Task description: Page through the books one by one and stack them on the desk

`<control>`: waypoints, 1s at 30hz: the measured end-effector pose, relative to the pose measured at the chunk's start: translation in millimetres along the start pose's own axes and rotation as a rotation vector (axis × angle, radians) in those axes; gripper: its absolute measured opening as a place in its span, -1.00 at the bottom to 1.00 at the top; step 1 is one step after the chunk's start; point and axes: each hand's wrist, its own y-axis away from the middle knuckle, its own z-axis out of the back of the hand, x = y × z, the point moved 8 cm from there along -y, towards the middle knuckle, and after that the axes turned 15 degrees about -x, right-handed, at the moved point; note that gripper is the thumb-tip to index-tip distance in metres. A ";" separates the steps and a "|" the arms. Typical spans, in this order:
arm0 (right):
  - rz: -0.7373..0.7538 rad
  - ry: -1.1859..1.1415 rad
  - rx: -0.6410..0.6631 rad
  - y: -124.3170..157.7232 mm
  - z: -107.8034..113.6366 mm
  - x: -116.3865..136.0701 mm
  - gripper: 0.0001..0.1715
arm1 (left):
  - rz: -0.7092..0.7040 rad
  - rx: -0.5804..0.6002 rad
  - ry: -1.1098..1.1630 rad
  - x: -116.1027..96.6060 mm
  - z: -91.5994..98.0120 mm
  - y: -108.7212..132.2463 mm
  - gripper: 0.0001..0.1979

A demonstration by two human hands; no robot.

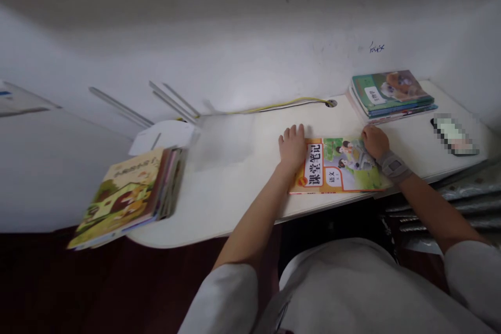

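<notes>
A workbook (349,167) with an orange-bordered cover, Chinese lettering and a picture of children lies near the front edge of the white desk (230,182). My left hand (293,147) is at its left side, fingers bent and slightly apart against the edge. At the upper right corner, my right hand (376,142) curls round the side of the workbook; its fingertips are mostly hidden. A grey band (393,166) circles my right wrist.
A stack of books (125,193) overhangs the desk's left end. Another stack (391,94) stands at the back right, with a phone (454,135) in front of it. Yellow and black cables (274,106) run along the wall into a desk hole (331,104).
</notes>
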 end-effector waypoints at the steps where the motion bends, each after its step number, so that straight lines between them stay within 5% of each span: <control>1: 0.016 0.017 0.006 0.1 -1.1 1.4 -0.69 | -0.053 0.031 -0.012 -10.1 3.3 9.8 -0.50; 6: 0.016 -0.013 0.017 -6.6 -6.8 7.9 -0.67 | -0.271 0.179 -0.007 -44.0 5.2 74.0 -0.34; 12: 0.022 -0.092 0.035 -6.2 -7.1 16.1 -0.52 | -0.217 0.153 -0.036 -44.1 -0.2 118.1 -0.28; 16: -0.029 -0.076 0.006 -8.2 -1.1 0.5 -0.65 | -0.140 0.090 0.011 -21.7 7.1 93.2 -0.34; 19: -0.123 -0.098 0.015 -10.0 0.7 -19.5 -0.71 | 0.169 -0.010 -0.056 34.9 14.7 52.1 -0.51; 22: -0.171 -0.231 0.130 -8.0 -7.7 -24.0 -0.57 | 0.340 0.109 0.042 72.2 -2.8 21.8 -0.53; 30: -0.257 -0.340 0.089 -8.5 -11.5 -15.3 -0.89 | 0.403 0.215 0.213 91.8 -25.2 -8.1 -0.65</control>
